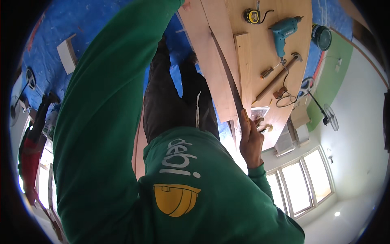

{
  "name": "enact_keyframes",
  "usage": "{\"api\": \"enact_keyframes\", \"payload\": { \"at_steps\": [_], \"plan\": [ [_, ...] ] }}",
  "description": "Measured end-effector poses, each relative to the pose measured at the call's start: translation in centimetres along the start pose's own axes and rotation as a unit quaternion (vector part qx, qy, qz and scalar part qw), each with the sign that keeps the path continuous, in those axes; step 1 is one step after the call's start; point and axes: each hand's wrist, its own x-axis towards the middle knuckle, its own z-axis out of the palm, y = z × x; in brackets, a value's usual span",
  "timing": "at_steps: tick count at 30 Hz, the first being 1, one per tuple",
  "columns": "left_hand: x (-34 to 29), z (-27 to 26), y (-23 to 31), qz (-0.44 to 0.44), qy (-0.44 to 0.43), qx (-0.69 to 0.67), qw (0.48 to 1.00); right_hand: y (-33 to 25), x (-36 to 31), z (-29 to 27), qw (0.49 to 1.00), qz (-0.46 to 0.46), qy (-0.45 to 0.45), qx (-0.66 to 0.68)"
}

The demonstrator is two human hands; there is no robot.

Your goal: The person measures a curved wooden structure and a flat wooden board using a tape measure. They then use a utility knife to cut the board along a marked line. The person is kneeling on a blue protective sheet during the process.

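My right hand (252, 145) is closed around the wooden handle of a handsaw (228, 73). The long blade slants up and left across a light wooden board (215, 91), its tip meeting a thin dark line that runs on to the board's far end. At the upper edge of the picture, only a small part of my left hand (186, 5) shows beside the board; its fingers are cut off from view. A narrower wood strip (244, 61) lies just right of the blade.
On the wooden worktop (266, 44) lie a tape measure (252, 16), a teal drill (283, 34) with a cord, a hammer (280, 77) and a screwdriver (267, 72). Beyond stands a dark bucket (323, 37). Blue sheeting (95, 20) covers the floor. Another person in red (30, 162) is far left.
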Motion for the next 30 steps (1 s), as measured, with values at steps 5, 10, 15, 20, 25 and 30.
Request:
{"api": "enact_keyframes", "payload": {
  "at_steps": [5,10,15,20,25,30],
  "plan": [
    [1.4,0.9,0.4,0.017,0.025,-0.011,0.999,-0.3,20.6,7.9,0.994,0.003,0.095,0.061],
    [0.3,-0.6,0.2,0.007,-0.008,-0.006,1.0,-2.9,25.5,7.5,0.989,0.038,0.09,0.107],
    [1.2,1.1,-0.5,0.006,0.029,0.002,1.0,-3.3,23.7,7.4,0.962,0.039,0.096,0.254],
    [0.3,-0.6,0.4,0.011,-0.018,0.006,1.0,0.6,13.6,6.3,0.987,-0.015,0.101,0.121],
    [0.4,0.2,0.2,-0.009,0.013,0.018,1.0,-0.5,-0.2,-2.4,0.998,0.005,-0.025,0.054],
    [0.6,0.9,0.1,-0.003,0.011,-0.002,1.0,2.2,11.0,5.6,0.993,-0.105,0.036,-0.027]
  ]
}}
